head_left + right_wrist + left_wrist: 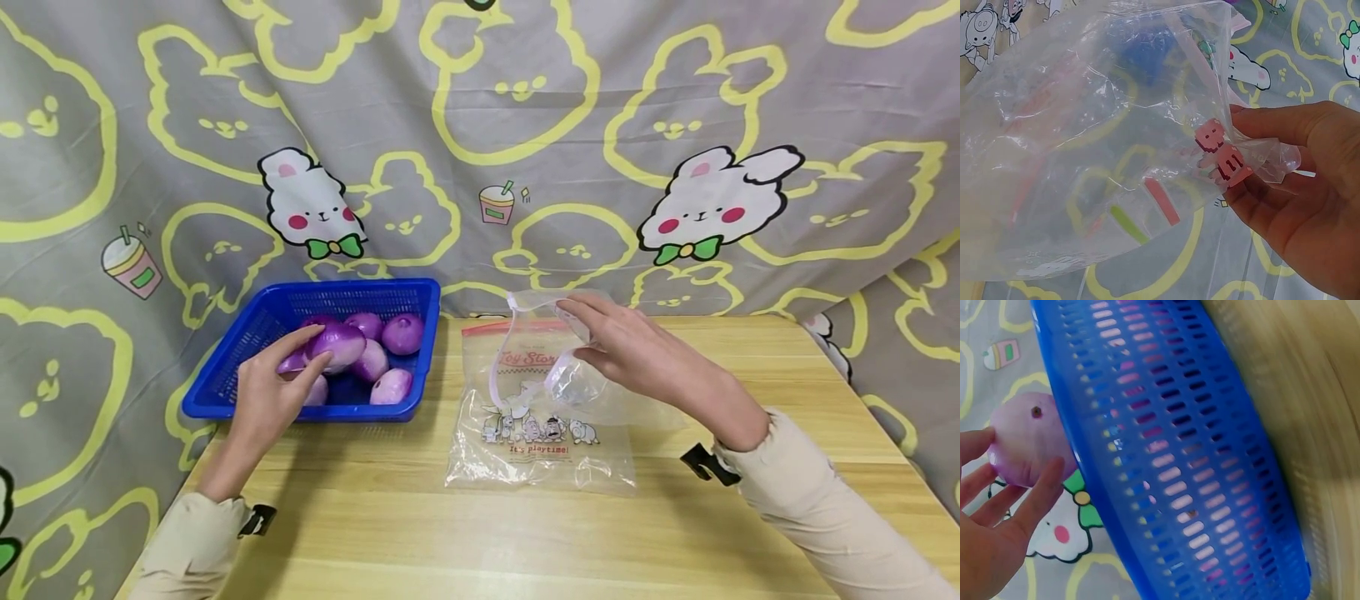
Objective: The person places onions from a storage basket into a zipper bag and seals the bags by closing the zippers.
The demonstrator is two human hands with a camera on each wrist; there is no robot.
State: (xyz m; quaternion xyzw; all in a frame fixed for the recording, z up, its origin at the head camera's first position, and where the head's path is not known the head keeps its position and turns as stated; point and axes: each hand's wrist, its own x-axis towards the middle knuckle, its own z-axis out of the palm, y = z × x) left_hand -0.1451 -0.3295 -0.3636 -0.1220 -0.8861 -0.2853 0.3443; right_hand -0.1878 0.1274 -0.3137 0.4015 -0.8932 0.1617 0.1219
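Purple onions [392, 387], at least six, are held in one blue basket [300, 412], the full count hidden by the left hand [272, 387], in which a raised onion [339, 346] is gripped above them. One clear bag [1104, 137] is pinched by the right hand [630, 346]; a second, printed bag [540, 471], partly covered, is spread on the worktop [390, 517].

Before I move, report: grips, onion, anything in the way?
Left grip pinches an onion over the blue basket. Right grip holds a clear bag, mouth open. Basket's rim between onion and bag; second bag flat on table.
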